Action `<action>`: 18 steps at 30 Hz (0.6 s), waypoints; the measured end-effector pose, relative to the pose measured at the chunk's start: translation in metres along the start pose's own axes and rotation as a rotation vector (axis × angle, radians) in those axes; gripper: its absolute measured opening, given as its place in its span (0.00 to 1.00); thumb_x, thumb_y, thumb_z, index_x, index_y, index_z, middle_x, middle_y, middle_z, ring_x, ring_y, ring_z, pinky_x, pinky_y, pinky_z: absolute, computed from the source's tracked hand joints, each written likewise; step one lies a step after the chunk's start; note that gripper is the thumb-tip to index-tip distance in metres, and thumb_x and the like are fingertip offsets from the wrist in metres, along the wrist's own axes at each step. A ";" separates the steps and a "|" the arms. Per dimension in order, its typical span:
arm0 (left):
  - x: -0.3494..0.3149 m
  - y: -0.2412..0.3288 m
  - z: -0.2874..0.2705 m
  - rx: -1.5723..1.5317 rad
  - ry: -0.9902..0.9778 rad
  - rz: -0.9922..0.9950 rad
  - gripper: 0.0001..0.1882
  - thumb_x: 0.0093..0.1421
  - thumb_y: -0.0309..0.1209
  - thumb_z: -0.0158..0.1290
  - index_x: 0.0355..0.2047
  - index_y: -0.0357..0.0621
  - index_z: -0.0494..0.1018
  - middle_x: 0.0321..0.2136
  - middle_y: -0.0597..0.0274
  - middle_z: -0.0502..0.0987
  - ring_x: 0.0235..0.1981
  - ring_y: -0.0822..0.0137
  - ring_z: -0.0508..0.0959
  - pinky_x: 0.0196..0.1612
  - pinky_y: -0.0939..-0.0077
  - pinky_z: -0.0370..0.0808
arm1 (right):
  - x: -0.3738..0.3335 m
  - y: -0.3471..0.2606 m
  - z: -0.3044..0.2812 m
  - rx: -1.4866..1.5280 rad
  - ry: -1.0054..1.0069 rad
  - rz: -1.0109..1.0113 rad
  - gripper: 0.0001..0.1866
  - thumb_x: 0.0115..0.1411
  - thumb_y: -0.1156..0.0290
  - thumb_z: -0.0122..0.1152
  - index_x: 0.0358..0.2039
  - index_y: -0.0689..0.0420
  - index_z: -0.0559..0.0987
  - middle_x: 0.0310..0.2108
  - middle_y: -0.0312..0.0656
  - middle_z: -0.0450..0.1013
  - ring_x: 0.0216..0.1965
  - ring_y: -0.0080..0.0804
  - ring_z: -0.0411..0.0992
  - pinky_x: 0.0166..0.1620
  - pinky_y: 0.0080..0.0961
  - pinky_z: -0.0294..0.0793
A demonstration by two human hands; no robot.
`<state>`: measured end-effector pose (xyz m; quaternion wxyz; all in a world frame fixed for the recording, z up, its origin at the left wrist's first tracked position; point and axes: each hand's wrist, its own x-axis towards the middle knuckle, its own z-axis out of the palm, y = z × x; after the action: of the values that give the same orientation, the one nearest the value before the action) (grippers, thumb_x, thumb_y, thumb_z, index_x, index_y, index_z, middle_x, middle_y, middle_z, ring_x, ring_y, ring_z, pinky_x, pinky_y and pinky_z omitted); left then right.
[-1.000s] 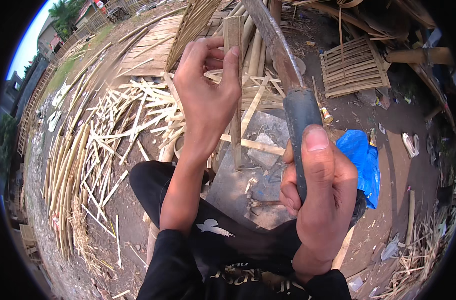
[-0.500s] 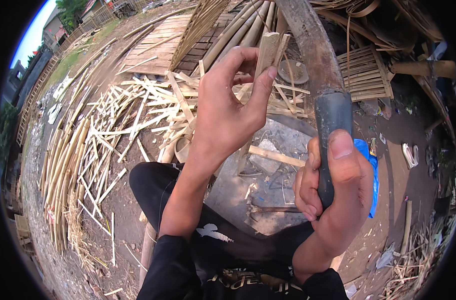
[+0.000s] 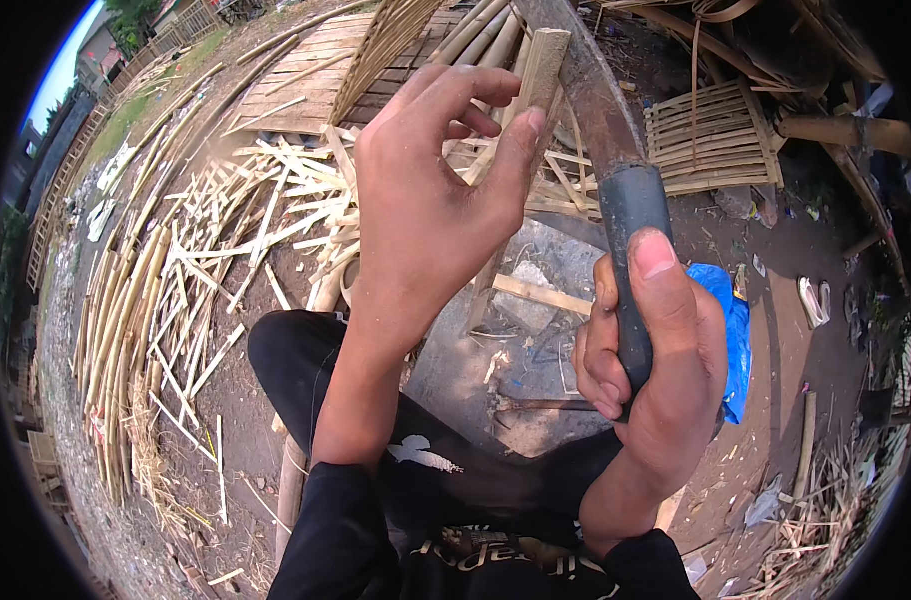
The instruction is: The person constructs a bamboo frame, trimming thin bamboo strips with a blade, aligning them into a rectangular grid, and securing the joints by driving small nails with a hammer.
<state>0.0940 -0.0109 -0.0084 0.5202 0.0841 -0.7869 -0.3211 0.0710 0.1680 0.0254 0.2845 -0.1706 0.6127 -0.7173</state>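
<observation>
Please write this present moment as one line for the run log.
left hand: holds bamboo strip | right hand: grips knife by handle, blade beside strip in view | nearby: grey slab, loose strips

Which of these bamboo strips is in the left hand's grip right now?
The near-upright bamboo strip in the left hand, beside the knife. The loose strips behind that hand lie strewn in a pile, with no hand on them.

Black shirt with pale lettering across the chest; dark sleeves on both arms; black trousers, a ragged-edged white patch left of centre; left hand and right hand bare.
</observation>
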 end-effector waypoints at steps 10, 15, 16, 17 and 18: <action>0.013 0.027 -0.032 0.269 0.235 0.103 0.11 0.66 0.32 0.60 0.43 0.38 0.83 0.36 0.59 0.85 0.38 0.72 0.81 0.41 0.80 0.75 | 0.020 0.085 -0.017 -0.187 -0.212 0.350 0.26 0.72 0.50 0.55 0.25 0.60 0.72 0.13 0.33 0.63 0.14 0.18 0.63 0.19 0.23 0.60; 0.023 0.016 -0.041 0.397 0.427 0.205 0.16 0.67 0.37 0.55 0.43 0.37 0.83 0.35 0.52 0.84 0.38 0.65 0.81 0.45 0.69 0.76 | -0.001 0.171 -0.043 -0.263 -0.204 0.375 0.27 0.72 0.50 0.54 0.25 0.62 0.74 0.14 0.34 0.65 0.15 0.20 0.65 0.20 0.26 0.62; 0.021 0.016 -0.042 0.411 0.382 0.120 0.15 0.67 0.37 0.57 0.43 0.37 0.83 0.36 0.54 0.84 0.39 0.67 0.81 0.45 0.72 0.76 | -0.004 0.172 -0.047 -0.248 -0.192 0.395 0.27 0.72 0.51 0.54 0.25 0.61 0.74 0.14 0.34 0.65 0.14 0.20 0.64 0.20 0.26 0.62; 0.020 0.017 -0.047 0.428 0.341 0.040 0.15 0.66 0.37 0.58 0.44 0.38 0.83 0.38 0.55 0.84 0.40 0.69 0.81 0.44 0.75 0.76 | -0.002 0.168 -0.047 -0.198 -0.163 0.450 0.27 0.72 0.51 0.54 0.24 0.61 0.74 0.13 0.33 0.65 0.14 0.20 0.64 0.20 0.26 0.62; 0.017 0.004 -0.074 0.253 0.189 -0.014 0.15 0.65 0.37 0.61 0.45 0.39 0.83 0.40 0.59 0.84 0.40 0.73 0.80 0.44 0.78 0.75 | 0.000 0.167 -0.047 -0.174 -0.173 0.448 0.26 0.73 0.51 0.54 0.24 0.59 0.72 0.13 0.32 0.63 0.14 0.19 0.61 0.19 0.25 0.60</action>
<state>0.1521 -0.0468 0.0261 0.5748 0.1841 -0.7681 -0.2138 0.0767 0.1905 -0.1462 0.4720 -0.1153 0.6679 -0.5638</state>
